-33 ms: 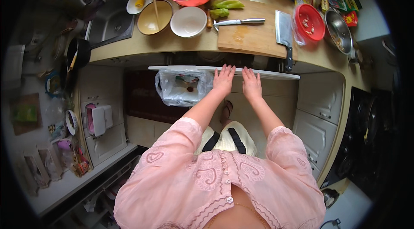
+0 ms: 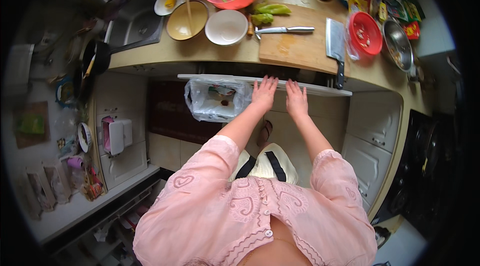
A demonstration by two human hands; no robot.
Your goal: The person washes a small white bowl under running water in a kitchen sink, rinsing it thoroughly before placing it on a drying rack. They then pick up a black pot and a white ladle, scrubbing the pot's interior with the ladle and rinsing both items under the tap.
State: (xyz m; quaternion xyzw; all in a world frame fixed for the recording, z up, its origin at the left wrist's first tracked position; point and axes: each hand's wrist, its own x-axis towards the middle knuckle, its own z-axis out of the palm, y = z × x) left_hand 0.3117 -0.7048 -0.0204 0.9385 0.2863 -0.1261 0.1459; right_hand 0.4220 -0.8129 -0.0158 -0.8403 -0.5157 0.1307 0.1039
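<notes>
Both of my hands lie flat against the top edge of a white drawer front (image 2: 327, 89), which stands pulled out a little below the counter. My left hand (image 2: 264, 94) has its fingers stretched over the edge, just right of a small bin (image 2: 200, 111) lined with a clear plastic bag that hangs on the panel. Close beside it, my right hand (image 2: 297, 100) rests on the same edge, fingers extended. Neither hand holds anything. Through the dark gap behind the panel, the drawer's contents are hard to make out.
On the counter lie a wooden cutting board (image 2: 285, 48), a cleaver (image 2: 335, 41) with its handle jutting past the front edge, and a knife (image 2: 285, 30). Bowls, including a white one (image 2: 226, 27), stand to the left near the sink (image 2: 135, 26). A stove (image 2: 420, 156) is at right.
The whole view has shifted slightly, so the counter things appear a little farther right and lower. My hands stay on the drawer front.
</notes>
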